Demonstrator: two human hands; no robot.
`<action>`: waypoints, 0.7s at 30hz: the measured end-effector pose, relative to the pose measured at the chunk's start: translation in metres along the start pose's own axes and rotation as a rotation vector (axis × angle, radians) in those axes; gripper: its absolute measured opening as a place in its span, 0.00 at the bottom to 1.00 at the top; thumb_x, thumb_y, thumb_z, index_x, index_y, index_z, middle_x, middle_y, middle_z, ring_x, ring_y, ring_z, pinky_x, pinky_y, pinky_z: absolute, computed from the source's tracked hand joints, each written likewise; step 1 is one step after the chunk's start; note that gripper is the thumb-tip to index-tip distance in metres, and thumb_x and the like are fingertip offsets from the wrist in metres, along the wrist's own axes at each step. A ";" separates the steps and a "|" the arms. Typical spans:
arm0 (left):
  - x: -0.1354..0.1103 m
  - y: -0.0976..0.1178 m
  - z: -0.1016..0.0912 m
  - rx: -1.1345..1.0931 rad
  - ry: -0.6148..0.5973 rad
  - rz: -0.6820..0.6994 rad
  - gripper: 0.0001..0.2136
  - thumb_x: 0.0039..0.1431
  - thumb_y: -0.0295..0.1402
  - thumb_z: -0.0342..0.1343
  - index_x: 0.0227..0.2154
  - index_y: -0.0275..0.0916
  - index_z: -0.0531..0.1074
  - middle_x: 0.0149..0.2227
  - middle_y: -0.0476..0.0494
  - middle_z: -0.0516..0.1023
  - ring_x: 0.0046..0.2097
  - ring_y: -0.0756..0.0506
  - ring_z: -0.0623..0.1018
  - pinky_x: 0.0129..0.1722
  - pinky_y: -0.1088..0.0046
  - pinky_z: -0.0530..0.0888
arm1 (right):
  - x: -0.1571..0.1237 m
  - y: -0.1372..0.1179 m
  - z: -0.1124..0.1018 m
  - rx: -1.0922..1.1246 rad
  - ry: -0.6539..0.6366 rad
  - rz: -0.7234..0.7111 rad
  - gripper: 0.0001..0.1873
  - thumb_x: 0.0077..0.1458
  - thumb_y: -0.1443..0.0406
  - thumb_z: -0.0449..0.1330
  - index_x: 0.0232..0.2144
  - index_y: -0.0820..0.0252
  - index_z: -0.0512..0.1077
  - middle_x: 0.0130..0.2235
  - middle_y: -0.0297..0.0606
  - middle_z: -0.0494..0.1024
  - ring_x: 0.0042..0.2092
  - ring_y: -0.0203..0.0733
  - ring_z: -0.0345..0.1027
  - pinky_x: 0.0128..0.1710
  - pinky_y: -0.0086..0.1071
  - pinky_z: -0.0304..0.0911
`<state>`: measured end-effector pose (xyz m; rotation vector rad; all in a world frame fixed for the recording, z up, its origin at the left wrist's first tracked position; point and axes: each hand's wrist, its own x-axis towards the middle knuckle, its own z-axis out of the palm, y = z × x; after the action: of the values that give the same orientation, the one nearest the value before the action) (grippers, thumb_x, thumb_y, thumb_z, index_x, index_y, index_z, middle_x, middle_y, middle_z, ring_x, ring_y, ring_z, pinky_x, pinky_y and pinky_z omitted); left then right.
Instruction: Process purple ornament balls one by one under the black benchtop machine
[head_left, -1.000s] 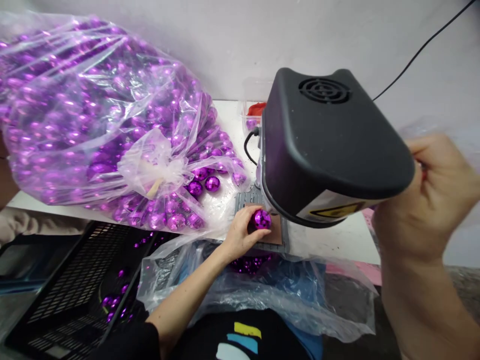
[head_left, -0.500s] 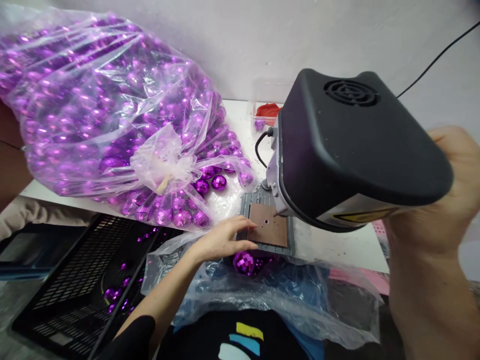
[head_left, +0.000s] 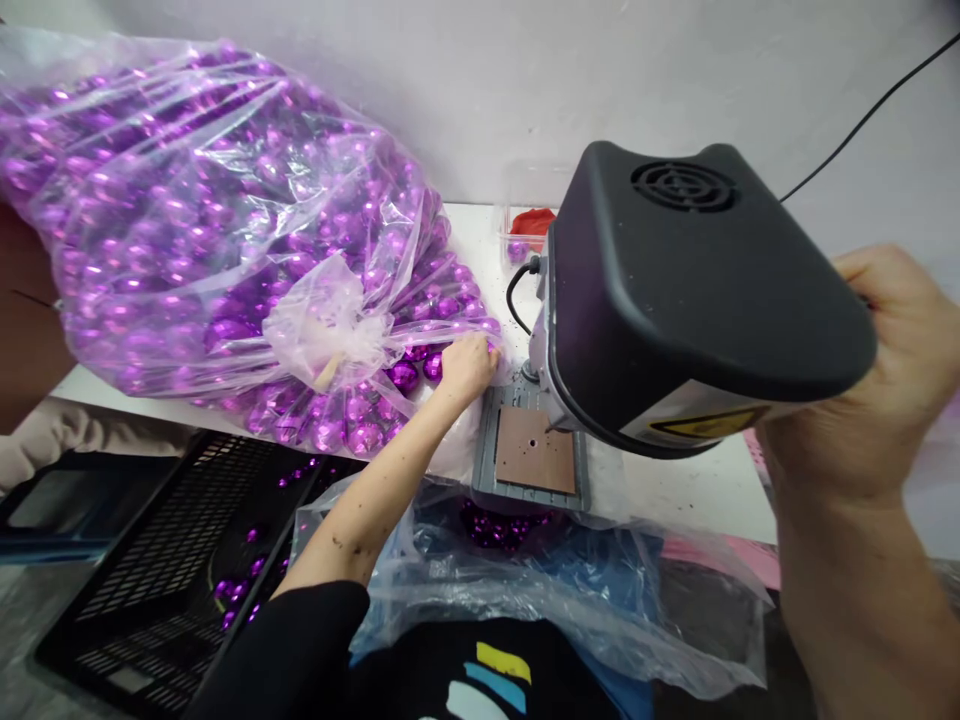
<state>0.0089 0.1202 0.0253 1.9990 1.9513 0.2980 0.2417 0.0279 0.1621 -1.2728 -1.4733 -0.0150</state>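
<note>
My left hand (head_left: 469,368) is closed, its fingers curled at the mouth of a clear plastic bag (head_left: 326,320) full of shiny purple mirrored balls. Its fingertips are mostly hidden, so what they hold cannot be made out. One loose purple ball (head_left: 433,367) lies just left of the hand. On the right, my right hand (head_left: 900,350) is wrapped round a lever, mostly hidden, beside the black housing (head_left: 705,300) of a bench drill press. Below the housing, a brown board (head_left: 534,450) with a small hole lies on the grooved grey base (head_left: 487,450).
Purple balls (head_left: 501,525) lie in an open plastic bag (head_left: 585,600) in front of the base. A black crate (head_left: 150,570) with a few balls stands lower left. Behind the drill press, a clear box (head_left: 517,222) holds something red. Another person's arm (head_left: 30,320) shows at left.
My left hand has moved from the board's left edge up to the large bag's mouth, and its fingers have closed. The ball below the base's front edge is gone from there.
</note>
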 end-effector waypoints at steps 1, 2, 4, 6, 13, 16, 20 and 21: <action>0.002 -0.001 0.002 -0.018 -0.011 0.010 0.17 0.69 0.39 0.49 0.54 0.37 0.72 0.52 0.32 0.79 0.54 0.35 0.77 0.52 0.59 0.71 | 0.000 0.000 0.000 0.004 -0.002 0.004 0.15 0.62 0.58 0.55 0.29 0.65 0.68 0.26 0.29 0.61 0.29 0.22 0.51 0.30 0.26 0.47; 0.003 -0.003 0.004 -0.030 -0.020 0.029 0.18 0.69 0.40 0.50 0.55 0.36 0.71 0.52 0.31 0.79 0.54 0.34 0.78 0.52 0.58 0.71 | 0.000 0.000 0.000 0.005 -0.003 0.005 0.15 0.62 0.58 0.55 0.29 0.65 0.67 0.26 0.29 0.60 0.29 0.22 0.50 0.30 0.26 0.47; 0.001 -0.010 0.005 -0.051 -0.037 0.067 0.20 0.67 0.42 0.53 0.56 0.36 0.70 0.51 0.31 0.79 0.53 0.34 0.78 0.51 0.59 0.72 | 0.000 0.001 0.000 -0.001 0.004 -0.003 0.16 0.62 0.58 0.55 0.29 0.65 0.67 0.26 0.29 0.60 0.29 0.22 0.50 0.30 0.26 0.46; -0.003 -0.019 0.001 -0.067 -0.050 0.098 0.20 0.63 0.42 0.57 0.54 0.36 0.71 0.52 0.32 0.78 0.51 0.35 0.79 0.49 0.60 0.73 | 0.001 0.002 0.002 -0.002 0.022 -0.017 0.16 0.62 0.57 0.55 0.29 0.65 0.68 0.25 0.29 0.60 0.28 0.22 0.50 0.30 0.26 0.46; -0.050 -0.049 -0.026 -0.552 -0.017 0.156 0.22 0.53 0.38 0.67 0.50 0.38 0.75 0.48 0.38 0.74 0.44 0.42 0.76 0.47 0.60 0.75 | 0.002 0.003 0.004 0.104 0.018 0.009 0.14 0.59 0.59 0.59 0.28 0.65 0.69 0.23 0.28 0.64 0.28 0.23 0.55 0.29 0.25 0.49; -0.080 -0.050 -0.025 -1.030 -0.260 0.097 0.23 0.52 0.39 0.68 0.51 0.39 0.73 0.45 0.41 0.78 0.42 0.45 0.77 0.41 0.66 0.76 | 0.002 0.001 0.004 0.120 0.018 0.024 0.14 0.59 0.59 0.59 0.27 0.65 0.68 0.22 0.28 0.63 0.27 0.22 0.55 0.28 0.23 0.48; -0.105 -0.038 -0.004 -1.483 -0.545 0.001 0.25 0.49 0.39 0.70 0.50 0.39 0.75 0.47 0.39 0.79 0.39 0.47 0.79 0.37 0.70 0.78 | 0.003 -0.001 0.005 0.121 0.040 0.023 0.14 0.58 0.60 0.59 0.27 0.65 0.68 0.22 0.29 0.62 0.27 0.22 0.55 0.27 0.22 0.48; -0.107 -0.034 0.002 -1.523 -0.569 -0.010 0.25 0.49 0.40 0.70 0.50 0.39 0.75 0.47 0.38 0.79 0.39 0.47 0.79 0.37 0.71 0.78 | 0.003 -0.001 0.005 0.121 0.040 0.025 0.14 0.58 0.60 0.59 0.27 0.65 0.68 0.23 0.29 0.63 0.27 0.22 0.55 0.27 0.21 0.48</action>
<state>-0.0258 0.0134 0.0190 0.8548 0.7841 0.7793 0.2380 0.0322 0.1631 -1.1861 -1.4024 0.0643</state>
